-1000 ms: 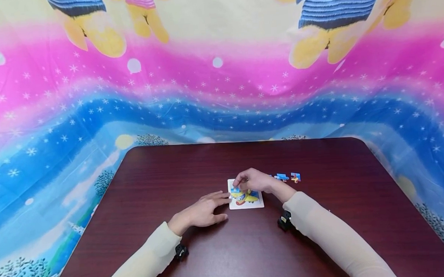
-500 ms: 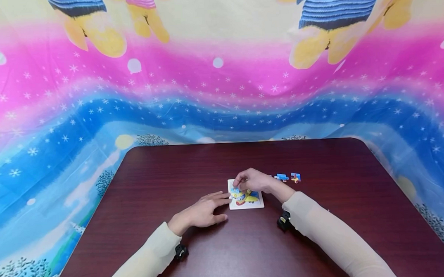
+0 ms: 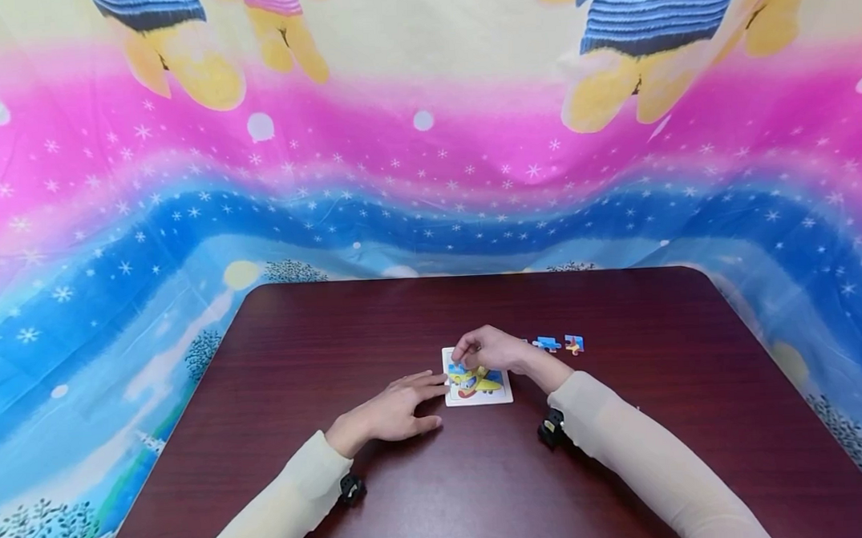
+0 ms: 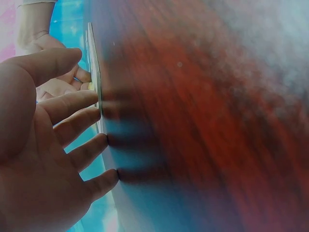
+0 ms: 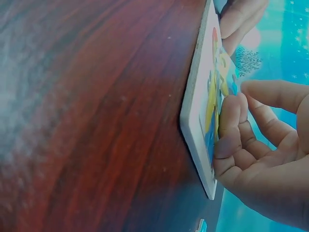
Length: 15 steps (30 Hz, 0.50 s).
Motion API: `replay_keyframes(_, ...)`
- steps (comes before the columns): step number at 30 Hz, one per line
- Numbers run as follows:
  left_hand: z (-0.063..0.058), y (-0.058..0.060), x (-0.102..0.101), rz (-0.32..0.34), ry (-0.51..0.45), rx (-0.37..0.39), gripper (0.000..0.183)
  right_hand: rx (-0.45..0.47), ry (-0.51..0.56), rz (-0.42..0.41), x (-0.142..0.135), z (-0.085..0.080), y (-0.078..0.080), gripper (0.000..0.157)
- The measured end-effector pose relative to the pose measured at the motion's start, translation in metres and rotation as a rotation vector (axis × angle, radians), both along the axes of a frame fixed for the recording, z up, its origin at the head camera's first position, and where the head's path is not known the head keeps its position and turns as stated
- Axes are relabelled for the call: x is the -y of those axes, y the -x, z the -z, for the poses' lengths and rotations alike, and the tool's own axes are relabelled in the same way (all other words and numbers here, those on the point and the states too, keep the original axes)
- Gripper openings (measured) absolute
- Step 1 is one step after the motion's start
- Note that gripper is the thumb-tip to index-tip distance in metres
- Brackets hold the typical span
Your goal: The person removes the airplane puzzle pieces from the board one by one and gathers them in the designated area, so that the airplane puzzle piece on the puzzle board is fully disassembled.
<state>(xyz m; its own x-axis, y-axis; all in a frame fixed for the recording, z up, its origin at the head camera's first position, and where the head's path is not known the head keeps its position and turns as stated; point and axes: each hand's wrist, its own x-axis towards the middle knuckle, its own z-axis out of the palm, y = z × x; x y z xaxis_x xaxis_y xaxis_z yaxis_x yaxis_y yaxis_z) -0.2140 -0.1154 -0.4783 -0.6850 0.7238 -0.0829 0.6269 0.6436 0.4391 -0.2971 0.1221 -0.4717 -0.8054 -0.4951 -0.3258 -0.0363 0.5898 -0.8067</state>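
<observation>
A square puzzle board [image 3: 506,394] with a white border and a yellow airplane picture lies on the table. My right hand [image 3: 496,351] is over its upper left part, thumb and index finger pinching a blue and yellow puzzle piece [image 5: 231,81]. That piece stands tilted against the board in the right wrist view, and the other fingers are curled beside the picture. Left of the board is my left hand [image 3: 397,408], palm down, its spread fingers fairly straight, with fingertips touching the board's left edge. The right hand hides the upper part of the board.
Two loose puzzle pieces, a blue one [image 3: 547,344] and a blue, red and yellow one [image 3: 575,344], lie right of the board. Another is partly hidden behind the right wrist. The dark red-brown table [image 3: 346,321] reaches back to a patterned cloth [image 3: 427,189].
The puzzle piece under my right fingers has shifted and tilted slightly against the board. Both hands stay almost in the same place.
</observation>
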Motion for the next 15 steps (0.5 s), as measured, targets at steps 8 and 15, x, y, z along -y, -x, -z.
replay_keyframes(8, 0.0007, 0.0008, 0.0006, -0.006, 0.008, 0.001, 0.055, -0.04, -0.006, -0.008, 0.0018, 0.0044, 0.0033, 0.017)
replay_keyframes(15, 0.001, -0.0003, 0.0003, -0.027, 0.014, 0.037, 0.054, -0.074, -0.037, -0.005, 0.0032, 0.0055, 0.0033, 0.017)
